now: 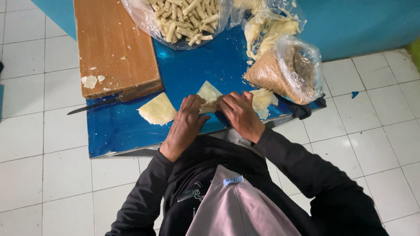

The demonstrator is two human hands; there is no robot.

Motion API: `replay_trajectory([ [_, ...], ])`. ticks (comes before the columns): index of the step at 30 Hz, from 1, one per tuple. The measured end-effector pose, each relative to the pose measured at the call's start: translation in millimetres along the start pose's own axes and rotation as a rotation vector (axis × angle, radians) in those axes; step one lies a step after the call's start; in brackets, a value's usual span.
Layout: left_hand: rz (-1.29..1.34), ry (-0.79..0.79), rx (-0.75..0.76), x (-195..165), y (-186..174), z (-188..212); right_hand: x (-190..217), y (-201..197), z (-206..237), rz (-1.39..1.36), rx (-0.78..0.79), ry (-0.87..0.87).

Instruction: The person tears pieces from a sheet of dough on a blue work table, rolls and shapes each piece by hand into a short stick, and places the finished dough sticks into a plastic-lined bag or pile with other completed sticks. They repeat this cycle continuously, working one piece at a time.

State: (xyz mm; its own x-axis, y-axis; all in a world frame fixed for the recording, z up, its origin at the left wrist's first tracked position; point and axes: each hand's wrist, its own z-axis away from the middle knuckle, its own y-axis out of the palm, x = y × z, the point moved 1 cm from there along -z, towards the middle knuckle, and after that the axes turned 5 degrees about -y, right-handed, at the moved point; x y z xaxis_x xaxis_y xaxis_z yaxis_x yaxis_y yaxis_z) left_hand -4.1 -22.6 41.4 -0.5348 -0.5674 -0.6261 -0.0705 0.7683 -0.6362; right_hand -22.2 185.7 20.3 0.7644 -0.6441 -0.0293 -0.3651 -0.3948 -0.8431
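Pinkish-grey cloth (238,209) over the person's head fills the bottom of the view, with dark long sleeves (144,196) reaching forward from it. Both hands meet at the near edge of a glossy blue surface (192,65). Under them lies a pale yellow triangular pastry wrapper (209,92), its point aimed away from the person. The left hand (186,124) is curled, fingers bent down onto the wrapper's near left edge, pinching it. The right hand (239,114) is likewise curled, fingertips pressing the wrapper's near right edge, so both hands have hold of the same sheet. What sits inside the fold is hidden by the fingers.

Just left of the hands, a second cut wrapper piece (157,109) lies flat on the surface, apart from them. Beyond it, a wooden cutting board (114,43) rests on the surface's left part, with pale scraps on it. A dark-bladed knife (103,101) lies along the board's near edge, its tip sticking out over the white tiled floor (39,153).

At the far edge, an open clear plastic bag of finished pale rolls (183,19) sits near the board. To the right, a clear bag of brown crumbs (284,72) lies on its side, with loose wrapper sheets (264,30) behind it and more wrapper scraps (264,99) beside the right hand.
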Motion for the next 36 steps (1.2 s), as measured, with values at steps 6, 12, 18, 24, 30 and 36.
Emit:
replay_trajectory([
  [6, 0.054, -0.033, 0.015, -3, -3, -5, -16, 14, -11, -0.150, 0.004, 0.118],
  [12, -0.035, 0.017, -0.044, 6, 1, -11, -16, 15, -25, -0.265, 0.054, 0.299],
  [18, -0.128, 0.118, -0.089, 20, 7, -28, -6, 12, -29, -0.235, -0.033, 0.234],
  [24, 0.006, -0.014, -0.059, 23, 7, -34, -3, 8, -27, -0.206, -0.116, 0.100],
  [30, 0.041, -0.063, 0.019, 17, 1, -28, -9, 7, -27, -0.216, -0.053, 0.038],
  [36, 0.061, -0.032, -0.004, 6, -7, -17, -16, 13, -33, -0.372, 0.014, 0.142],
])
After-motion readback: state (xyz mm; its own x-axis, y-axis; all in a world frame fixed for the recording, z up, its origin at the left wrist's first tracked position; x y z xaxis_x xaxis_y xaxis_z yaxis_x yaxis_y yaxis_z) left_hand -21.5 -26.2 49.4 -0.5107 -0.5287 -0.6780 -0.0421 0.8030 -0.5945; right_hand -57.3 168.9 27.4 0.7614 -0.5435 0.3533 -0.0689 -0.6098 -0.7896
